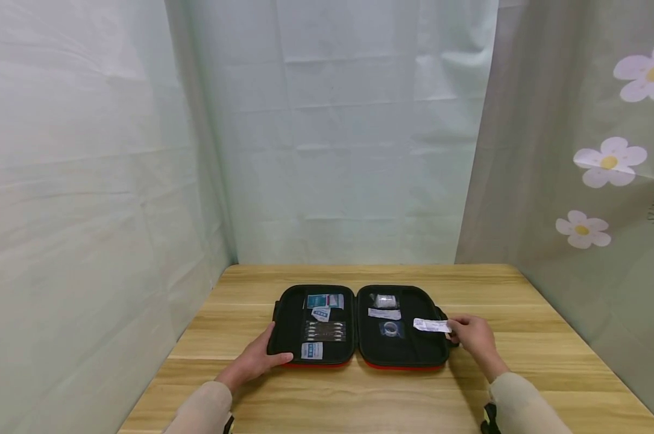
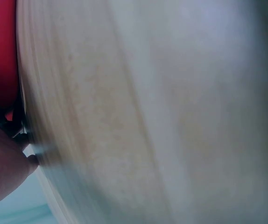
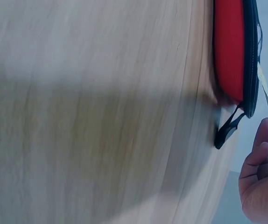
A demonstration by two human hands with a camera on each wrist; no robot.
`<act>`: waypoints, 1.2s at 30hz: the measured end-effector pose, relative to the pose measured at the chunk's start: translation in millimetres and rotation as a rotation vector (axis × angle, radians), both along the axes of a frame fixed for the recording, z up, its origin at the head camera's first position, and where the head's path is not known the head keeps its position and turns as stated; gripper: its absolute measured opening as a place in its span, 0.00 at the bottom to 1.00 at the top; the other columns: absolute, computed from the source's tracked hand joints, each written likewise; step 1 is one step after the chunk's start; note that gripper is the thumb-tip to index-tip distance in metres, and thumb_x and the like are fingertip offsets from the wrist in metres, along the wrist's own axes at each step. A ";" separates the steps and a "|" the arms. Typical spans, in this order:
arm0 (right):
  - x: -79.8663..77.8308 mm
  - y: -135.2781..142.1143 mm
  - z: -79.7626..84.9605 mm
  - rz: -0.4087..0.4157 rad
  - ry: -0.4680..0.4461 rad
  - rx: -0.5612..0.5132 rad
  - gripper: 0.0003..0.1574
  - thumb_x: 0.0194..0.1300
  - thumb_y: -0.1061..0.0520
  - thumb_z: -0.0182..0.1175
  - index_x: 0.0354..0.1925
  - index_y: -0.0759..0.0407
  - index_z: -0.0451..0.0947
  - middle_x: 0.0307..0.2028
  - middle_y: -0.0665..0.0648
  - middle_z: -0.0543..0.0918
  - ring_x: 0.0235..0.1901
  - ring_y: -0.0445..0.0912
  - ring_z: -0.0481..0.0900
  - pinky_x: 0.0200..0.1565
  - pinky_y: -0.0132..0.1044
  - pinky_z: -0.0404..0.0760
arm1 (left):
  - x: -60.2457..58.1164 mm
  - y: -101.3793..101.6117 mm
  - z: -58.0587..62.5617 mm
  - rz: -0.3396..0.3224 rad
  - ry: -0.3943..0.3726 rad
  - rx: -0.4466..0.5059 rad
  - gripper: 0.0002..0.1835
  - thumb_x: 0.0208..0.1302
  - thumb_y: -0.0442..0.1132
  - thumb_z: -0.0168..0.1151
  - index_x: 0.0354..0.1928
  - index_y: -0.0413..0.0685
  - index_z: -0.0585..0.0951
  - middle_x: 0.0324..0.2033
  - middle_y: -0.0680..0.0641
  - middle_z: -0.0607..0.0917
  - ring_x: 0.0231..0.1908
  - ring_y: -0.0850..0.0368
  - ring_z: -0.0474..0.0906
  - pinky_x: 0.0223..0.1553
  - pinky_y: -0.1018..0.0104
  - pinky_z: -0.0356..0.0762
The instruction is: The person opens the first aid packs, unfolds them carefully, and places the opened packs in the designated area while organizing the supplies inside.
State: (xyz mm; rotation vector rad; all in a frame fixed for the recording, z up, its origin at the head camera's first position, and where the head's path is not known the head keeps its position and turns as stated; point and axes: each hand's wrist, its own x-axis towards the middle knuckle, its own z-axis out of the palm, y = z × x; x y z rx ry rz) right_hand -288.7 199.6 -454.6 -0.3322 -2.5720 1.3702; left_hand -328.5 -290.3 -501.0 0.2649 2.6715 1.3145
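Note:
A black-lined zip case with a red shell lies unfolded flat on the wooden table. My left hand holds its left front corner, thumb along the front edge and fingers at the side. With thumb and fingertips, my right hand pinches one end of a narrow white printed packet above the right half. In the left half are a teal-and-white packet, a row of cotton swabs and small blue-printed sachets. The right half holds a white roll, another white strip packet and a bagged tape roll.
The wooden table extends around the case on all sides. Pale curtains hang behind it and at both sides, with printed flowers on the right one. A black carrying strap juts from the case's right side.

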 end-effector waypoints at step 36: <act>-1.1 -5.1 -2.4 0.115 -0.061 0.078 0.10 0.64 0.63 0.62 0.37 0.71 0.84 0.27 0.55 0.81 0.19 0.46 0.76 0.26 0.40 0.78 | -0.2 -1.1 0.8 -0.001 -0.004 -0.020 0.59 0.55 0.56 0.73 0.78 0.39 0.48 0.73 0.31 0.56 0.70 0.31 0.54 0.68 0.34 0.50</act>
